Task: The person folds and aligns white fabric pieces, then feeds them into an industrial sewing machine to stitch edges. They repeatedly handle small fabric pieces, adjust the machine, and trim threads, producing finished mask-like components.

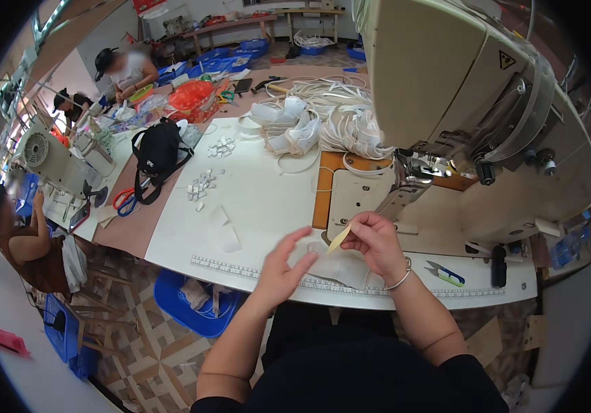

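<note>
Strip (pixel 339 239) held, apart from the sewing machine (pixel 440 76)

Directions are taken from the strip, twelve o'clock being straight ahead of the wearer. The pale yellow strip is raised over the near part of the desk (pixel 261 186), in front of the machine's bed. The right hand (pixel 372 237) pinches one end, fingers closed on it. The left hand (pixel 283 267) lies at eight o'clock, thumb and fingers spread apart, nothing seen between them, just beside the strip's free tip.

Stage: judged part way. Two piles of small white pieces (pixel 201 186) lie sorted apart at ten o'clock. Outstanding, by appearance, are the bundled white bands (pixel 285 127) at eleven and twelve. The strip is not under the needle. A pale piece lies beneath the hands; its outline is partly covered, so whether it belongs with the strip cannot be confirmed.

Surroundings: the machine's head overhangs at one o'clock and limits reach on that side. Snips (pixel 445 274) rest at four o'clock, near the printed ruler (pixel 275 273) along the front edge. Loose white scraps (pixel 225 235) lie at nine. Further off at ten sits a black bag (pixel 161 153); a blue tub (pixel 180 306) stands on the floor at eight.
</note>
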